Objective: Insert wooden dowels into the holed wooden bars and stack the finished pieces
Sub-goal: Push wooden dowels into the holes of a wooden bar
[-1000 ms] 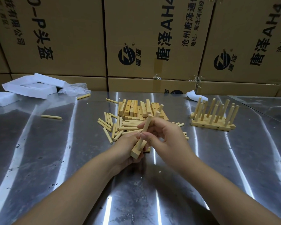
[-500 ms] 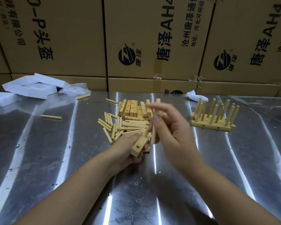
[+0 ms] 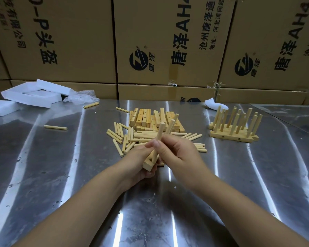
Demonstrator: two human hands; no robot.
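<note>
**Where's the piece you're working on?**
Dead centre, lifted off the bench (image 3: 61,166). My left grip (image 3: 138,162) is wrapped round the bar (image 3: 149,164) from underneath. The bar is tilted so its near end points to 6 o'clock and its holed face looks up at me. I'd say the tilt is there so I can see the hole I'm aiming for.

**And the other side?**
My right grip (image 3: 178,155) is closed in a pinch on a dowel (image 3: 159,136), thumb and fingertips low on the shaft, close to the bar. Holding it low should keep it steady as it seats. Two more dowels (image 3: 171,125) stand up from the bar farther along, towards 12 o'clock. One open hole shows near the near end. How deep this dowel sits, I can't tell.

**Supplies?**
Bare bars (image 3: 150,118) are heaped at 12 o'clock, with loose dowels (image 3: 125,138) fanned just in front of them, both near to hand. The finished pieces (image 3: 234,135) are stacked at 2 o'clock, well apart from the heap, probably so done work doesn't mix with raw stock. A stray dowel (image 3: 55,127) lies out at 10 o'clock.

**What's changed?**
Half a second ago the right grip was raised off the bar, fingers spread, up towards 12 o'clock. Now it has dropped back and pinches the dowel at the bar, much as it did a second ago. The left grip has barely shifted. The heap and the stack sit as they were.
</note>
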